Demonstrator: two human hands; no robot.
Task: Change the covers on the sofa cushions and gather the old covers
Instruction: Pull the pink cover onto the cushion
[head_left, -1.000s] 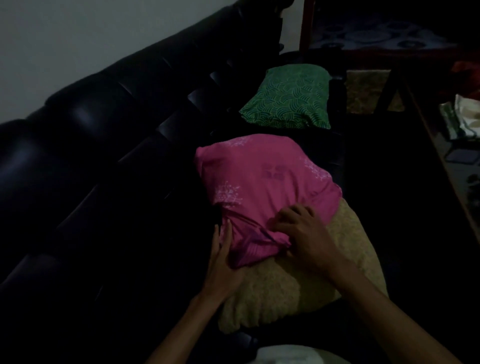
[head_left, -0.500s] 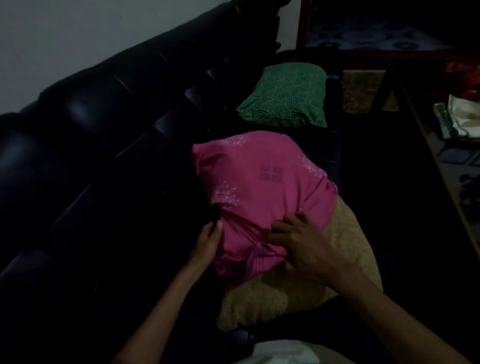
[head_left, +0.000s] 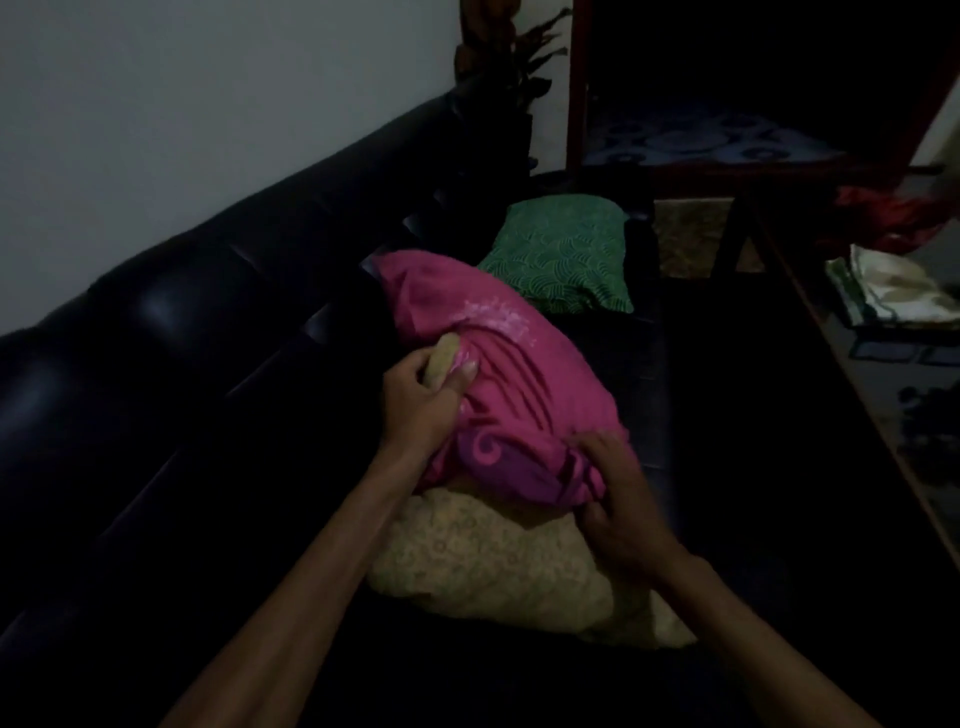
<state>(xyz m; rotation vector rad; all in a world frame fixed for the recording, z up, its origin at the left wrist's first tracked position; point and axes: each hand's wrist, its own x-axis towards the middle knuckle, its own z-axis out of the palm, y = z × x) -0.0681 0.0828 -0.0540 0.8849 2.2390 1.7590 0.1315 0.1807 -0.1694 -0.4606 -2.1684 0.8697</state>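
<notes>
Both hands closed on pink cover (head_left: 524, 395): left hand (head_left: 423, 400) gripping its side along with a tan cushion corner, right hand (head_left: 613, 499) bunching its lower edge. Half-covered yellowish cushion (head_left: 498, 566) lying on black sofa (head_left: 208, 364), green cushion (head_left: 566, 254) beyond.

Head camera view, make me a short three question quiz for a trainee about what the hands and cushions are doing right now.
1. True or false: the pink cover fully encloses the beige cushion.
2. Which hand grips the cover's bunched near edge? A) left hand B) right hand C) neither
3. Fill in: the green cushion lies on the black sofa, ____ the pink one.

Key
1. False; the near part of the cushion is bare.
2. B; the left hand holds the cover's far left side.
3. Beyond.
</notes>
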